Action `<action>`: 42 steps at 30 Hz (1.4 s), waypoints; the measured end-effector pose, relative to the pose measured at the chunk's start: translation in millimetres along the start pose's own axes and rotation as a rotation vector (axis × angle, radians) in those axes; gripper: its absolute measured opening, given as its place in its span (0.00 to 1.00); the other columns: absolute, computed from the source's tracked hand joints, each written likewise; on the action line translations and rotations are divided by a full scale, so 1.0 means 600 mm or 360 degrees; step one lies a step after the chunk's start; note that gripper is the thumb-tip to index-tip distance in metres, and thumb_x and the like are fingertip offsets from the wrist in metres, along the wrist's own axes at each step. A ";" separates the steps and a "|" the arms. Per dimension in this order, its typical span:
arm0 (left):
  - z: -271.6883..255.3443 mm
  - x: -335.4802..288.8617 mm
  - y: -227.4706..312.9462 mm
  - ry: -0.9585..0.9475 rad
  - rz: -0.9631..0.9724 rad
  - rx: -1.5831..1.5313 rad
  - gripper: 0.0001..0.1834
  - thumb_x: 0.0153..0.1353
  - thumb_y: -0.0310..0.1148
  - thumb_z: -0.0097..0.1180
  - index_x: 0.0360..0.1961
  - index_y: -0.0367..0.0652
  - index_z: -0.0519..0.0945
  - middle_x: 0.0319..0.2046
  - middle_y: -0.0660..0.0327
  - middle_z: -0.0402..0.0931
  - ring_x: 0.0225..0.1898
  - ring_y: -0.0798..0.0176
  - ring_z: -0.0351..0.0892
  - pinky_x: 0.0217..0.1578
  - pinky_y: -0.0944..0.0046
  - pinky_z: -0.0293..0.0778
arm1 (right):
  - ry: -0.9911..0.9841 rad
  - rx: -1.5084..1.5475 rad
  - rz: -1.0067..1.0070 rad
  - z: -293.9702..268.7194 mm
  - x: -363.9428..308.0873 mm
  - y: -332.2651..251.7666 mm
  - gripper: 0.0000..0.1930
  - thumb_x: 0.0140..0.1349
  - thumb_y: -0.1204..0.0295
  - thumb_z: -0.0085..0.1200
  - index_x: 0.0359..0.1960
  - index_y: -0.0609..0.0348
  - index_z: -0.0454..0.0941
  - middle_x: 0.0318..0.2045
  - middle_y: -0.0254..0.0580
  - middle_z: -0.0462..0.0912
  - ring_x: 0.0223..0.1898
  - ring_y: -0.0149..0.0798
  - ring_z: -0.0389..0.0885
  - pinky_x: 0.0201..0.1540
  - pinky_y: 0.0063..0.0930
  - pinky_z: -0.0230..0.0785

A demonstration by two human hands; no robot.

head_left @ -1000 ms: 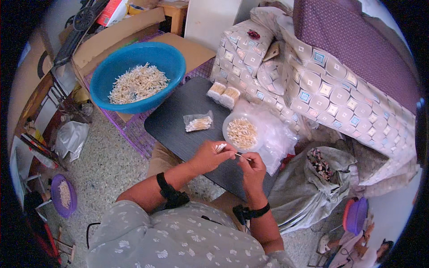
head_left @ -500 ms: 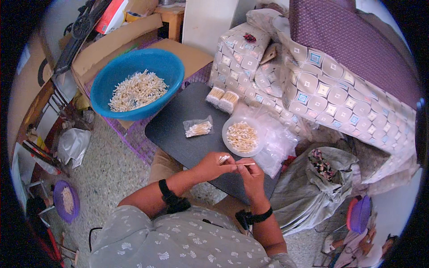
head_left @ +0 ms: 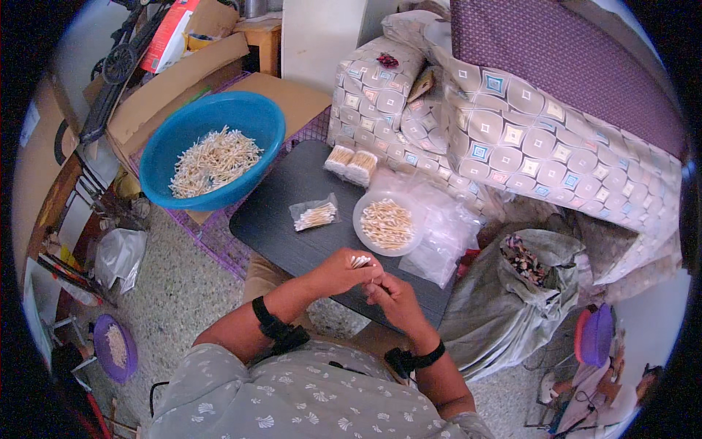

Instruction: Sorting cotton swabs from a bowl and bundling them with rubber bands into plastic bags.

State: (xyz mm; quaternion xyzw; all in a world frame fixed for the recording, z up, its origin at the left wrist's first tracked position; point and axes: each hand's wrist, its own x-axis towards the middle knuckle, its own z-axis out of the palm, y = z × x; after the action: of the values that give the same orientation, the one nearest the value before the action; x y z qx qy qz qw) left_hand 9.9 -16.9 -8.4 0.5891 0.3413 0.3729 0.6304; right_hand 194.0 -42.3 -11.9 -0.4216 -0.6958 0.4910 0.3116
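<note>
My L hand (head_left: 344,274) is curled round a few cotton swabs (head_left: 360,260), white tips poking up from the fist, held above the near edge of the dark tbl (head_left: 270,245). My R hand (head_left: 395,300) is right next to it, fingertips bunched up close to the L ones; can't tell if there's a swab pinched btwn them. Just beyond my hands, twd the tbl's R end, sits a whitish bowl (head_left: 419,233) w/ loose swabs (head_left: 387,224) in it. Clear plastic bags (head_left: 442,245) lie flat along its R side, nr the tbl's R edge. Small clear pkt of swabs (head_left: 316,215) lies L of the bowl, well in from the tbl's L corner. Two swab packs (head_left: 360,169) are side by side at the far edge. No label I can read on pkt or packs. Off the far L corner: big blue basin (head_left: 273,135), swab heap (head_left: 216,162) inside. Beyond that, red-&-white box (head_left: 166,38) has some print, too small to make out.
</note>
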 end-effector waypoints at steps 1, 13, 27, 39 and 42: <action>-0.002 -0.001 -0.002 -0.0007 -0.0006 0.0033 0.10 0.65 0.33 0.50 0.38 0.37 0.79 0.31 0.64 0.79 0.31 0.72 0.75 0.33 0.69 0.73 | 0.0001 0.0000 -0.0001 0.000 -0.001 0.001 0.09 0.64 0.69 0.50 0.37 0.64 0.77 0.31 0.40 0.80 0.29 0.31 0.79 0.34 0.25 0.73; 0.007 -0.010 0.001 0.0104 0.0043 0.0040 0.11 0.65 0.34 0.49 0.35 0.39 0.79 0.29 0.66 0.79 0.32 0.73 0.74 0.36 0.68 0.72 | 0.0102 0.0471 0.0087 0.003 -0.001 0.026 0.05 0.63 0.72 0.52 0.35 0.61 0.75 0.28 0.31 0.77 0.29 0.25 0.76 0.32 0.20 0.71; 0.013 -0.007 -0.018 0.0100 0.0268 0.0185 0.17 0.68 0.38 0.42 0.28 0.38 0.75 0.24 0.65 0.73 0.29 0.71 0.72 0.32 0.66 0.69 | 0.0223 0.0723 0.0135 0.019 0.007 0.024 0.08 0.59 0.75 0.56 0.38 0.58 0.70 0.31 0.32 0.76 0.29 0.24 0.74 0.32 0.21 0.72; -0.093 0.034 -0.076 0.0645 0.0278 0.0680 0.17 0.69 0.40 0.39 0.28 0.40 0.72 0.22 0.57 0.72 0.26 0.58 0.74 0.29 0.57 0.69 | 0.0353 0.0068 0.0092 -0.062 0.057 0.062 0.06 0.60 0.73 0.54 0.37 0.60 0.75 0.28 0.32 0.78 0.28 0.26 0.75 0.32 0.20 0.69; -0.120 0.042 -0.100 0.0782 0.0377 0.1139 0.16 0.67 0.39 0.44 0.29 0.36 0.71 0.24 0.49 0.73 0.30 0.46 0.76 0.33 0.52 0.69 | 0.0396 -0.0299 -0.0001 -0.087 0.090 0.042 0.06 0.60 0.73 0.53 0.37 0.60 0.75 0.30 0.36 0.79 0.30 0.28 0.76 0.33 0.21 0.70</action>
State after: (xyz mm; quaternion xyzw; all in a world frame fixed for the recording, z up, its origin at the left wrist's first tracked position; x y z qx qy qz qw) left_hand -36.2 38.9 -73.5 0.6991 0.5185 0.4299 0.2401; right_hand 221.1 31.8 -17.9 -0.5061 -0.6948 0.3676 0.3549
